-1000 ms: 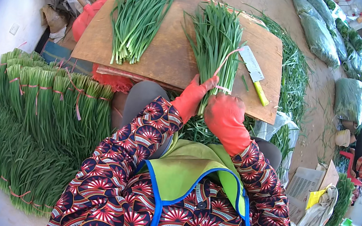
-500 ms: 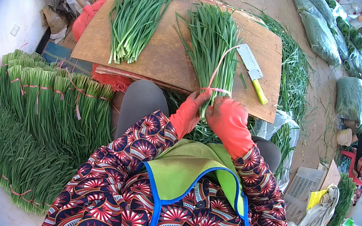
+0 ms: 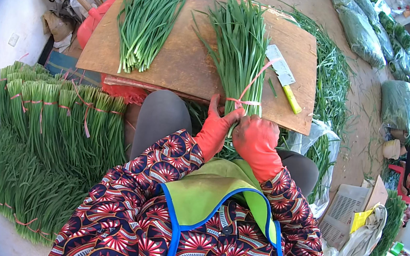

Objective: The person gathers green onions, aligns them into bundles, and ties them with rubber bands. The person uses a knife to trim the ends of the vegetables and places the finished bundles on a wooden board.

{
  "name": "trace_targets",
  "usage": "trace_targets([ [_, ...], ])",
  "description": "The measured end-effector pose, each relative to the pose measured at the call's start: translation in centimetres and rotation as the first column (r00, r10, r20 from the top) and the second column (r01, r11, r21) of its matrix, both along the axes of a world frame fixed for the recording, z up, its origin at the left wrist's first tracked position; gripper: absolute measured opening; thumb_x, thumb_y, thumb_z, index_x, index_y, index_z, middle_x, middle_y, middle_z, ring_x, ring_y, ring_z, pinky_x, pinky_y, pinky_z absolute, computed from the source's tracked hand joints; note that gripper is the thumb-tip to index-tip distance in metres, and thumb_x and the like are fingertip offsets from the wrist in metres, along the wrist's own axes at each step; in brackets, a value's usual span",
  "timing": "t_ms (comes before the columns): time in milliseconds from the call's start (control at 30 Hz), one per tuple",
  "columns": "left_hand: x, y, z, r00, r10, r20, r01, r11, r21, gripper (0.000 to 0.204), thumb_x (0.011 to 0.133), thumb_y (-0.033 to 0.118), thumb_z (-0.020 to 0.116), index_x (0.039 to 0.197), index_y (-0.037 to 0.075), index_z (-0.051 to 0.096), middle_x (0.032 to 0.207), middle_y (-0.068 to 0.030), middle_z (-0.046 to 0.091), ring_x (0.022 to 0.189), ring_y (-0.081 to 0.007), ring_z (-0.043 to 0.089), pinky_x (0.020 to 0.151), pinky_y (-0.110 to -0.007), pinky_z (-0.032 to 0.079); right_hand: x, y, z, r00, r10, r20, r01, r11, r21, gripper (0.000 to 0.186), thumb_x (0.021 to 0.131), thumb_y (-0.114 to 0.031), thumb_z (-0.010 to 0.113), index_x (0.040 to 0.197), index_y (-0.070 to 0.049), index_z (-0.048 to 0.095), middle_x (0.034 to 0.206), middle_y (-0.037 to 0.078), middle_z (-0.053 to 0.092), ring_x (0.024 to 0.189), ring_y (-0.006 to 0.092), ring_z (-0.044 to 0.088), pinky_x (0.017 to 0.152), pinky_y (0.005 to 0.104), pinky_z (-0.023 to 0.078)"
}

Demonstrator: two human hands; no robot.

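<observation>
A bundle of garlic chives (image 3: pixel 240 43) lies on the wooden board (image 3: pixel 192 52), leaf tips pointing away and cut ends jutting past the near edge. Around its lower stems runs a pink tie (image 3: pixel 252 103), one long tail lying up over the leaves. In a red rubber glove, my left hand (image 3: pixel 215 130) grips the stems from the left, just below the tie. My right hand (image 3: pixel 257 142), gloved alike, is closed on the stems' right side, knuckles up; its fingertips are hidden. Right of the bundle rests a knife (image 3: pixel 283 72) with a yellow handle.
Loose garlic chives (image 3: pixel 151 24) lie at the board's left. Several tied bundles (image 3: pixel 49 105) stand on the floor at left. Leaf scraps (image 3: pixel 332 73) cover the floor right of the board. Filled plastic bags (image 3: pixel 357 34) and a pale crate (image 3: pixel 343 212) stand farther right.
My left thumb has lifted away from the tie, and its fingers have shifted at the stems. My right hand has turned slightly, knuckles up. The tie's tail now leans farther right.
</observation>
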State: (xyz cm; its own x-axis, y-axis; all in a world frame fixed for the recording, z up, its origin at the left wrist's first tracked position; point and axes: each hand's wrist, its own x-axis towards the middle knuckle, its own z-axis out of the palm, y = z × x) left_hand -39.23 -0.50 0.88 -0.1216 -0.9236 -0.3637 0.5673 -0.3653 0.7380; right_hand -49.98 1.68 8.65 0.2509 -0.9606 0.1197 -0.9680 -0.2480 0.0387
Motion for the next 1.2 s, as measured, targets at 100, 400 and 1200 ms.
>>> trace_targets([
  [100, 0.0, 0.3, 0.4, 1.0, -0.002, 0.021, 0.002, 1.0, 0.008, 0.087, 0.08, 0.018, 0.073, 0.143, 0.002, 0.016, 0.112, -0.0101, 0.054, 0.103, -0.0168, 0.053, 0.09, -0.032, 0.044, 0.0, 0.8, -0.5, 1.0, -0.008, 0.001, 0.008, 0.996, -0.09, 0.014, 0.072, -0.023, 0.062, 0.069, -0.009, 0.061, 0.066, 0.009, 0.061, 0.058, 0.0275, 0.061, 0.051, 0.0402, 0.045],
  [400, 0.1, -0.1, -0.1, 0.998, -0.052, -0.033, 0.05, 0.996, -0.07, 0.07, 0.082, 0.021, 0.074, 0.135, 0.001, 0.031, 0.11, -0.0094, 0.053, 0.097, -0.0143, 0.053, 0.085, -0.029, 0.044, -0.1, 2.9, -1.3, 0.998, 0.024, 0.065, -0.019, 0.997, -0.081, 0.017, 0.073, -0.022, 0.064, 0.064, -0.009, 0.058, 0.062, 0.009, 0.058, 0.056, 0.0273, 0.061, 0.052, 0.0408, 0.046],
  [1200, 5.6, -3.1, -1.2, 0.828, -0.289, -0.48, 0.375, 0.922, 0.093, 0.068, 0.088, 0.054, 0.057, 0.135, 0.006, 0.045, 0.123, -0.0133, 0.059, 0.11, -0.0303, 0.059, 0.098, -0.048, 0.046, 3.9, -7.4, -3.3, 0.527, -0.182, 0.83, -0.015, 0.975, 0.223, 0.088, 0.086, -0.062, 0.052, 0.138, 0.008, 0.035, 0.137, 0.036, 0.038, 0.13, 0.0444, 0.036, 0.108, 0.0414, 0.031],
])
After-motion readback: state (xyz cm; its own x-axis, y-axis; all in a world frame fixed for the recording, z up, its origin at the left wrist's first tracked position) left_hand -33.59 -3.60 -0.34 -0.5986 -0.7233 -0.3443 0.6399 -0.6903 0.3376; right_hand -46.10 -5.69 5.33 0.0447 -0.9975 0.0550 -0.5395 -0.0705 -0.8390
